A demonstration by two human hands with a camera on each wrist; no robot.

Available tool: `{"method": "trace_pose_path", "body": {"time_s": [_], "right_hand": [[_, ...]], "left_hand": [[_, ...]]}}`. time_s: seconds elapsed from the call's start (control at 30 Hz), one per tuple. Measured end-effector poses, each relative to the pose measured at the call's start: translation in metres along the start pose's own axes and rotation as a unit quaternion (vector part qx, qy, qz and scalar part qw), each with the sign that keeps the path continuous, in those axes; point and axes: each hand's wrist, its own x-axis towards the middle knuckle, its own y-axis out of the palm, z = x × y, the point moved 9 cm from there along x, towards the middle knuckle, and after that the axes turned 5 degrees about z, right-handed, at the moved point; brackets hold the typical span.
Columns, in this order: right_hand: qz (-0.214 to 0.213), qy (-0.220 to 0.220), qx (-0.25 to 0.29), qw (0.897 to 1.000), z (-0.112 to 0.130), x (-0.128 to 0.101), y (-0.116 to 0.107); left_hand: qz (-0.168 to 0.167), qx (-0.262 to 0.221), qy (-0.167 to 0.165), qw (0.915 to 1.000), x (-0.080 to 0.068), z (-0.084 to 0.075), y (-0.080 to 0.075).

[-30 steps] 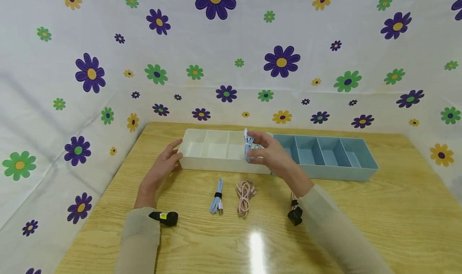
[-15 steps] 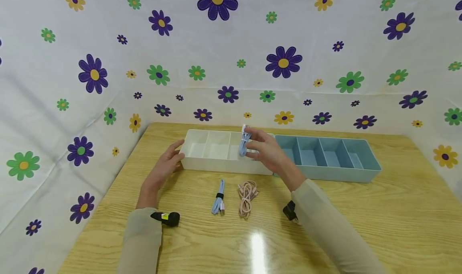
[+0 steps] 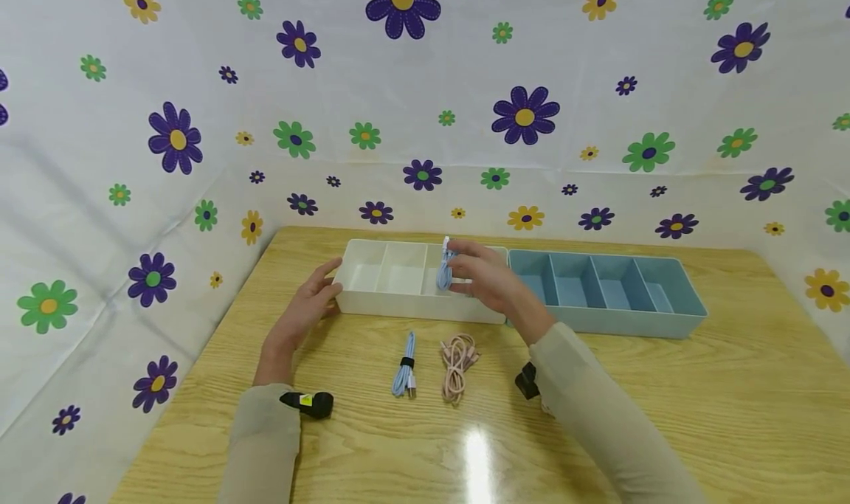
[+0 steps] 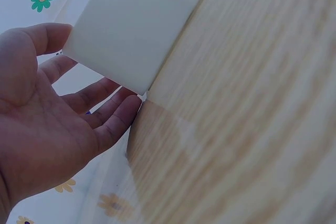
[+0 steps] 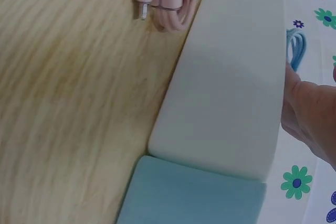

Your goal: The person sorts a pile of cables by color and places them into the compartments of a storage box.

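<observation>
Some of the white tray (image 3: pixel 412 306), mid-frame, was hidden behind my right fingers (image 3: pixel 473 250). I could count one upper blue cable (image 3: pixel 444 271), one lower blue cable (image 3: pixel 403 377) and one pink bundle (image 3: pixel 454 371). My right fingers pinched the upper blue cable over the tray's third compartment from the left; the others lay below, on the desk (image 3: pixel 358 452). My left fingers (image 4: pixel 119 121), loosely spread, touched the tray's left end.
</observation>
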Motion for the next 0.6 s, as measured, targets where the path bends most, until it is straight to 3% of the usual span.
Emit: {"method": "trace_pose_path", "body": {"time_s": [0.27,0.6], "right_hand": [[0.011,0.039,0.007,0.999,0.000,0.009,0.012],[-0.037,0.077,0.066,0.994,-0.006,0.017,0.012]], "left_hand": [[-0.004,-0.003,-0.004,1.0000,-0.002,0.001,0.000],[-0.004,-0.003,-0.002,1.0000,-0.003,0.000,0.000]]}}
